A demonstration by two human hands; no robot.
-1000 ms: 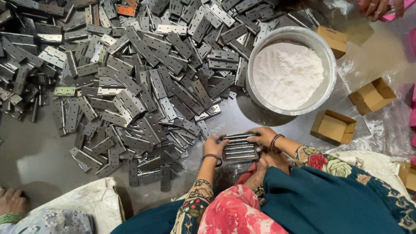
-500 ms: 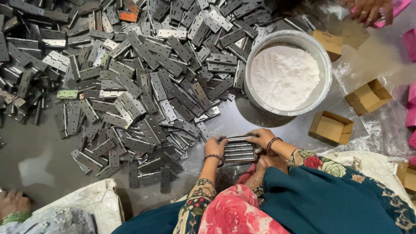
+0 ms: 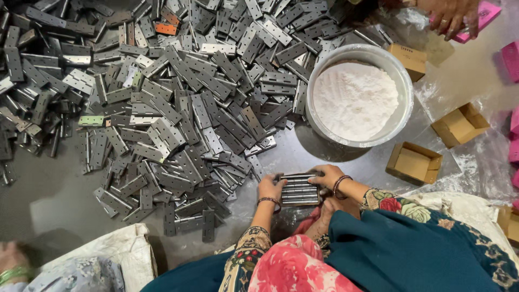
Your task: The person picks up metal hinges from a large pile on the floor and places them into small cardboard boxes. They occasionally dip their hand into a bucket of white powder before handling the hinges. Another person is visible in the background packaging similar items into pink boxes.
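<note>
Right now my left hand (image 3: 268, 189) and my right hand (image 3: 327, 176) press in from either side on a small stack of hinges (image 3: 299, 190), fingers curled over its ends and pinching it between them, just in front of my knees at the near edge of the floor. Being steel, the stack should feel heavy for its size and quite stiff, with smooth plates that could slide over one another, so I judge the short ends the best place to squeeze, keeping the pieces lined up. Far and to the left spreads the big pile of loose hinges (image 3: 178, 108). Far and to the right sits a metal bowl (image 3: 403, 116) of white powder (image 3: 354, 100), with open cardboard boxes (image 3: 415, 162) beside it.
</note>
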